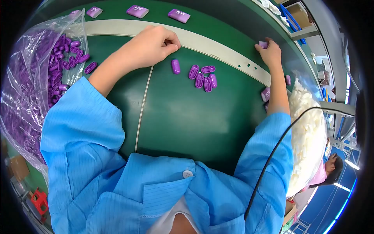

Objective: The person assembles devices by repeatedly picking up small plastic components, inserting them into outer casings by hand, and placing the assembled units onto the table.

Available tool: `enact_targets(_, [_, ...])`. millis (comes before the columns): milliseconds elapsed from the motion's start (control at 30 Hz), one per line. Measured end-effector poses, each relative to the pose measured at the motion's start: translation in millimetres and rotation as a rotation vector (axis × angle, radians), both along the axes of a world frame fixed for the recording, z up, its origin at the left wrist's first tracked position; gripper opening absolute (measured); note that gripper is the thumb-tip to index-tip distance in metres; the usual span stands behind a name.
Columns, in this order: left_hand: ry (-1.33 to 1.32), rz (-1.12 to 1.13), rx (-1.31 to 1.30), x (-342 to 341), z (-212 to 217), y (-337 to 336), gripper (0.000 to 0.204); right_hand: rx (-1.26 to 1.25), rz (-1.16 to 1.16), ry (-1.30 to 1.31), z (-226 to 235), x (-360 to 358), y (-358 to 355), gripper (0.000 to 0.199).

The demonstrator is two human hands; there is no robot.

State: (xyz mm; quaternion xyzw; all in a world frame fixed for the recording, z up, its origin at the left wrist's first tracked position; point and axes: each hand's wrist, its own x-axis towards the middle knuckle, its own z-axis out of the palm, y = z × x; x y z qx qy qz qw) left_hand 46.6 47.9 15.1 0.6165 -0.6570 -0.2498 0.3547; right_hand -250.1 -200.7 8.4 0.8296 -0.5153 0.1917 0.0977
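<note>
My left hand (157, 45) hovers over the pale strip at the far side of the green table, fingers curled and thumb against the index finger. Anything pinched there is hidden. My right hand (271, 54) reaches to the far right, its fingers around a small purple box (263, 45) on the green surface beyond the strip. Between the hands lies a closed purple oval casing (175, 66). To its right is a loose cluster of several purple oval casings (199, 80), most with their hollow side up. Another purple casing (90, 68) lies by my left forearm.
A clear plastic bag (27, 74) full of purple casings bulges at the left. At the right stands a bag of white pieces (306, 132), with a black cable (269, 160) crossing before it. Purple boxes (179, 15) sit beyond the pale strip (218, 50). More boxes (265, 94) lie beside my right forearm.
</note>
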Motion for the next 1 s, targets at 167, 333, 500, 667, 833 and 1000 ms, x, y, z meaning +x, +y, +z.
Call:
enact_targets(167, [-0.440, 0.030, -0.018, -19.3, 29.9, 21.1, 0.027, 0.599, 0.242, -0.635, 23.4, 39.9, 91.0, 0.036])
enact_targets(333, [-0.423, -0.023, -0.069, -26.7, 11.6, 20.3, 0.028, 1.044, 0.356, -1.010, 10.5, 67.8, 145.2, 0.024])
enact_targets(500, [0.175, -0.004, 0.103, -22.3, -0.2, 2.4, 0.033, 1.289, 0.453, -1.243, 5.5, 71.1, 151.4, 0.025])
enact_targets(667, [0.684, 0.009, 0.078, -40.5, -5.0, -26.9, 0.033, 1.226, 0.456, -1.256, 0.7, 71.5, 157.7, 0.025])
enact_targets(833, [0.696, -0.022, 0.011, -49.5, -15.1, -27.1, 0.029, 1.172, 0.471, -1.247, 2.7, 77.3, 163.8, 0.023])
enact_targets(1000, [0.548, -0.012, -0.055, -49.5, -14.7, -21.4, 0.028, 1.084, 0.467, -1.267, -1.3, 78.1, 167.0, 0.023])
